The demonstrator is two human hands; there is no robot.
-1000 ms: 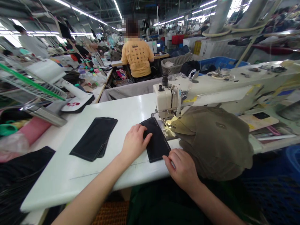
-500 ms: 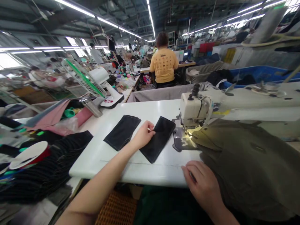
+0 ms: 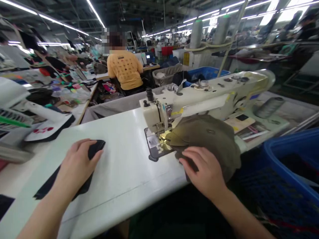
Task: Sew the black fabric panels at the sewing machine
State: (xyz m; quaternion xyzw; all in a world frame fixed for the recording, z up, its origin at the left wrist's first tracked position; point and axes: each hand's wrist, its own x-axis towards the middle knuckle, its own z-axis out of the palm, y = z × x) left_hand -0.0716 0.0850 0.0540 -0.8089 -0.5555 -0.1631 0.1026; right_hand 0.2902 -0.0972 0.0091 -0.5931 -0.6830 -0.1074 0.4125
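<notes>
My left hand [image 3: 79, 162] is curled over a black fabric piece [image 3: 97, 148] on the white sewing table, thumb on one side and fingers on the other. Another black edge [image 3: 46, 186] shows beneath my wrist, and I cannot tell whether it belongs to a second piece. My right hand [image 3: 205, 171] has its thumb and fingers bent around the near edge of an olive-green fabric piece [image 3: 209, 132]. That fabric lies bunched beside the needle of the sewing machine [image 3: 153, 113], one corner on the lit metal plate [image 3: 154, 146].
A blue plastic basket [image 3: 279, 146] stands at the right, below the table. A grey thread cone [image 3: 269, 108] lies behind the machine. To the left is a white fan base [image 3: 50, 127]. A person in a yellow shirt [image 3: 126, 69] sits ahead, facing away.
The view has turned right. My left hand has shifted left across the table with the black piece. My right hand has moved up to the olive fabric, which is now more gathered on the table.
</notes>
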